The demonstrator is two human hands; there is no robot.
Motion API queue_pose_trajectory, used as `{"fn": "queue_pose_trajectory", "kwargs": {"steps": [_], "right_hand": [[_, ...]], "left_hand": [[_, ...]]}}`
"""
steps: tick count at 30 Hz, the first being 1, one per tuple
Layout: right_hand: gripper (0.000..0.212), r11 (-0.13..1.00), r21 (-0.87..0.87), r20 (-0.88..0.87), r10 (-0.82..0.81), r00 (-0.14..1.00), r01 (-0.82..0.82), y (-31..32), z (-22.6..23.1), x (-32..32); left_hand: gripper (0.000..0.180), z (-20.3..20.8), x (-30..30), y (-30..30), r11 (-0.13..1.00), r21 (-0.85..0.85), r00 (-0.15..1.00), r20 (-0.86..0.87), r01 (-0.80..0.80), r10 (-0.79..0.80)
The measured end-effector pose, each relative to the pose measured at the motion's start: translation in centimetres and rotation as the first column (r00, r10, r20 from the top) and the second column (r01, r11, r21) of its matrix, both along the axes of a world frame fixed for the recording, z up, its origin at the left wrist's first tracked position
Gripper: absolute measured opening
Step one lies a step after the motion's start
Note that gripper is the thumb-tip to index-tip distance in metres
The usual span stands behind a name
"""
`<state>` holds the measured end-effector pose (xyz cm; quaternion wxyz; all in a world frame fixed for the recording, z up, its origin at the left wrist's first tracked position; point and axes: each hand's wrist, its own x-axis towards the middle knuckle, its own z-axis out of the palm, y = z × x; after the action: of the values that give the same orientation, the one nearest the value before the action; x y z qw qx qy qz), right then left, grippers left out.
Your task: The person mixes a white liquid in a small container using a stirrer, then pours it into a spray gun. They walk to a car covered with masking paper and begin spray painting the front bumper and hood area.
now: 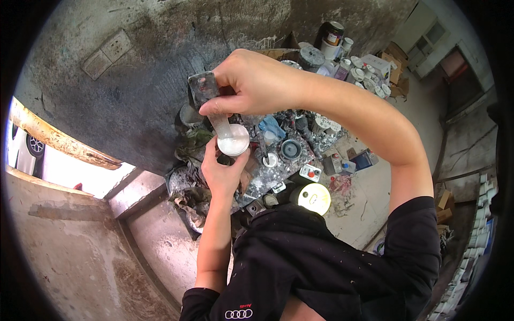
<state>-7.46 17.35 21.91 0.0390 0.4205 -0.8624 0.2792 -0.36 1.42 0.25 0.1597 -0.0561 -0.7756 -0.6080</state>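
My left hand (220, 170) holds a small round cup (233, 140) of white paint from below, fingers wrapped around its side. My right hand (251, 83) is above it, pinching the dark handle of a flat metal stirring blade (210, 104). The blade's lower end dips into the white paint at the cup's left rim. Both hands are raised over a paint-spattered workbench (278, 176).
Paint cans, lids and small jars crowd the bench, among them a round black-rimmed lid (290, 150) and a lit round lamp (314, 198). More cans and white cups (364, 72) stand at the far right. A stained wall (134, 80) with a socket plate lies ahead.
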Motion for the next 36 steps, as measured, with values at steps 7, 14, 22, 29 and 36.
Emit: {"fn": "queue_pose_trajectory", "kwargs": {"steps": [7,14,22,29,36], "right_hand": [[0.037,0.996,0.045,-0.047,-0.080,0.996,0.082,0.1,0.3,0.1],[0.037,0.919,-0.107,0.276,-0.340,0.899,0.380,0.9,-1.2,0.2],[0.030,0.723,-0.386,0.518,-0.343,0.784,0.572,5.2,-2.6,-0.6],[0.029,0.511,-0.552,0.692,-0.160,0.704,0.659,9.6,-6.0,-0.5],[0.027,0.289,-0.662,0.726,0.020,0.687,0.691,12.4,-10.3,-1.1]], "left_hand": [[0.067,0.1,-0.3,-0.1,1.000,-0.002,1.000,0.003,-0.004,0.004],[0.064,-0.3,-0.4,-0.2,1.000,-0.017,1.000,-0.005,-0.018,0.018],[0.063,0.1,-0.4,-0.4,0.999,-0.030,1.000,-0.002,-0.026,0.026],[0.061,0.5,-1.1,-0.9,0.994,-0.097,0.999,-0.029,-0.043,0.041],[0.065,1.3,-2.5,-1.0,0.995,-0.065,0.995,-0.063,-0.080,0.076]]}}
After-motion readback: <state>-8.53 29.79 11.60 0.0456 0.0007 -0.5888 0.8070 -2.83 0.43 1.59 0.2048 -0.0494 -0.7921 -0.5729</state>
